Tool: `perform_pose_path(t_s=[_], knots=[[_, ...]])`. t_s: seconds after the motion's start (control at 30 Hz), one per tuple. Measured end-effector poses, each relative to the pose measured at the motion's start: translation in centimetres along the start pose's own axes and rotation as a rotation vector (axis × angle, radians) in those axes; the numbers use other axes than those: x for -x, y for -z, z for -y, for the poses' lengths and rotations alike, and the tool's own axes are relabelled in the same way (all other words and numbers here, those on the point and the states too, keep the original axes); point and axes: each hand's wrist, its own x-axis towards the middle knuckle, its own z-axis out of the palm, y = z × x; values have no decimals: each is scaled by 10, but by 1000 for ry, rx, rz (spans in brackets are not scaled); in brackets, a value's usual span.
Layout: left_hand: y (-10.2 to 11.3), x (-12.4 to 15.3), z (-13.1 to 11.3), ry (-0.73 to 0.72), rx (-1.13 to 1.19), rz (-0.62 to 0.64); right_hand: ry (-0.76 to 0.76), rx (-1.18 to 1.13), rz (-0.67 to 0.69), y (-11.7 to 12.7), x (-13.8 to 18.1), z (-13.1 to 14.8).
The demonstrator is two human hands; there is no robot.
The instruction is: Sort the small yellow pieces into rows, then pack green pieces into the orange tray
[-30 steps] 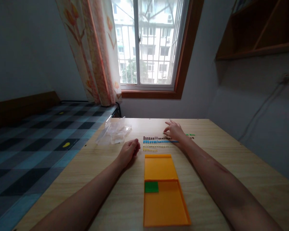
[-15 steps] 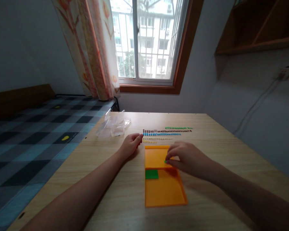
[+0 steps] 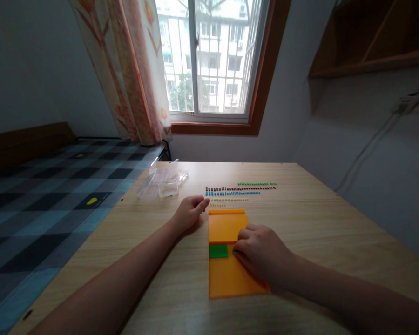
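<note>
My right hand [image 3: 260, 253] is over the right side of an orange tray [image 3: 226, 281], its thumb and fingers pinched on a small green piece [image 3: 233, 251]. Most of that piece is hidden by the fingertips. A green block of pieces [image 3: 218, 251] lies against the tray's left wall, just below the raised divider, left of the pinched piece. My left hand [image 3: 191, 212] rests on the table past the tray's upper left corner, fingers curled and closed beside the row of small yellow pieces [image 3: 217, 205]. Whatever its fingertips may hold cannot be made out.
Beyond the tray run rows of small pieces: blue [image 3: 233, 193], dark brown [image 3: 240, 189] and green [image 3: 253, 184]. Clear plastic boxes [image 3: 167, 181] stand at the far left of the wooden table [image 3: 317, 232]. A bed [image 3: 56, 186] adjoins the table's left side.
My right hand has come nearer with the green piece, from the tray's upper section to beside the green block. My left hand has shifted slightly, its fingertips now by the yellow row.
</note>
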Motion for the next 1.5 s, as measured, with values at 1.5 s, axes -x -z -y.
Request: perform_pose_path(t_s=[1.5], knots=[[-2,-5,12,34,-71,16,-642,-27,-191,-14,-149,-171]])
